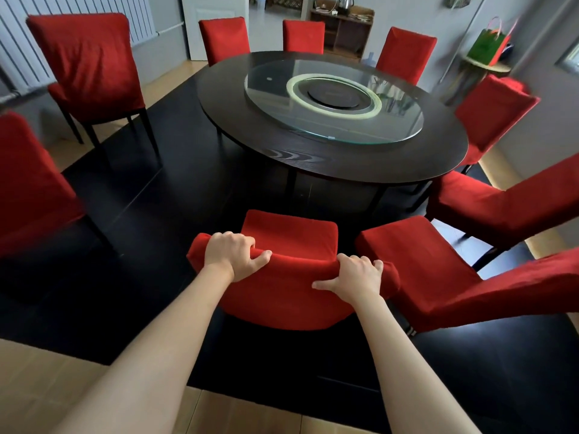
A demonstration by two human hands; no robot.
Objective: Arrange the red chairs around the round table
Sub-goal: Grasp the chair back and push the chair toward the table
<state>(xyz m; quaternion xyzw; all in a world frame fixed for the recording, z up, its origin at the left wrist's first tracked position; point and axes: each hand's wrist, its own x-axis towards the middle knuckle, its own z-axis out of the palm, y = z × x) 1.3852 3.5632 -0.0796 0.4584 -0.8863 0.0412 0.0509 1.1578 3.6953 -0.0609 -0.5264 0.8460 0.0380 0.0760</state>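
A dark round table (pixel 300 161) with a glass turntable (pixel 338 126) fills the middle. Directly in front of me stands a red chair (pixel 288 233) facing the table, its seat a short way off the table's near edge. My left hand (pixel 233 255) grips the top of its backrest on the left, and my right hand (pixel 354 277) grips the top on the right. Several other red chairs ring the table: one beside mine on the right (pixel 416 264), and one set back at the far left (pixel 91 67).
Another red chair (pixel 28 189) stands at the near left, away from the table. A black floor area (pixel 141 214) lies under the table. A white radiator (pixel 18 57) lines the left wall. A wooden shelf (pixel 344 29) and a small side table with a green bag (pixel 485 48) stand at the back.
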